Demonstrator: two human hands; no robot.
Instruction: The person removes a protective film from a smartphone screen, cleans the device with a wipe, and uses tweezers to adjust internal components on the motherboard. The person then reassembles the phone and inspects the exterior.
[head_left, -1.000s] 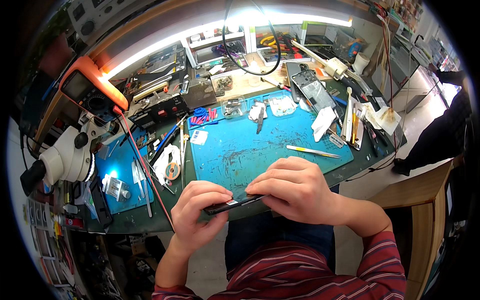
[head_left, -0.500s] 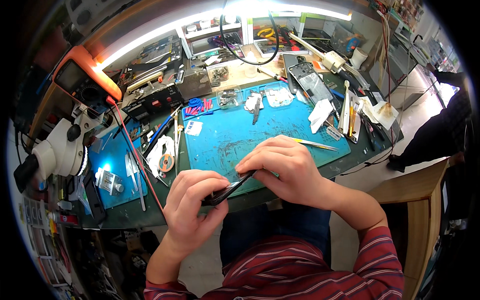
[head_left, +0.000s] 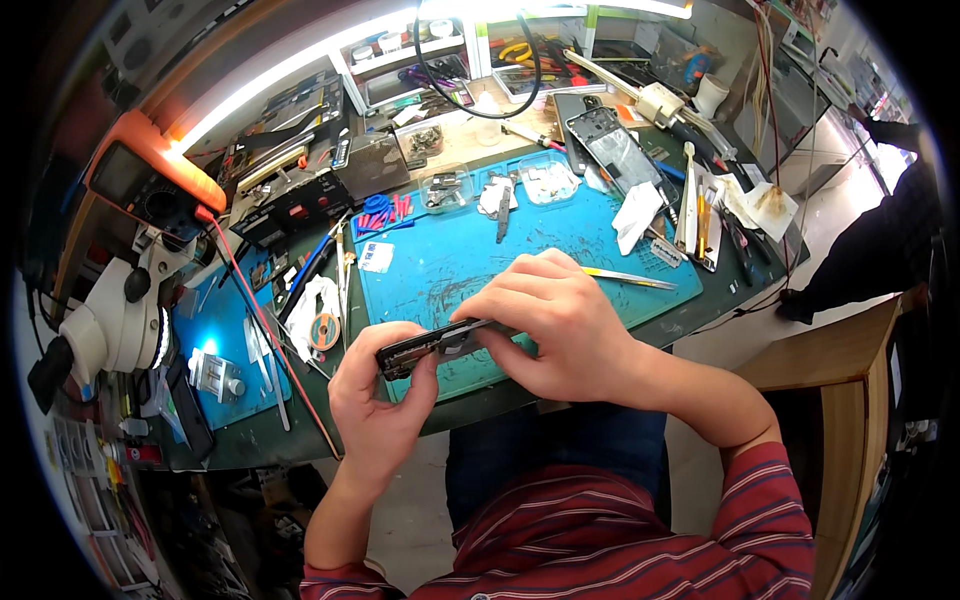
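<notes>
Between my two hands, above the near edge of the blue work mat [head_left: 450, 250], is a dark phone [head_left: 412, 352] with its inner parts showing. My left hand [head_left: 385, 385] is closed on its left end, with the thumb against the near side. The right end sits in the grip of my right hand [head_left: 555, 325], whose fingers hide part of it. Just beyond my right hand, a yellow-handled blade [head_left: 628, 278] lies on the mat.
An orange multimeter [head_left: 155, 175] and a white microscope [head_left: 105, 315] stand at the left. Another opened phone [head_left: 622, 150] lies at the back right near a white tissue [head_left: 637, 217]. Small clear boxes [head_left: 446, 190] line the mat's far edge. A person's dark-clothed leg [head_left: 860, 245] is at the right.
The phone has been tilted, so its inner side now faces me more. My left hand has lowered its fingers around the left end, and my right hand has shifted slightly away from me.
</notes>
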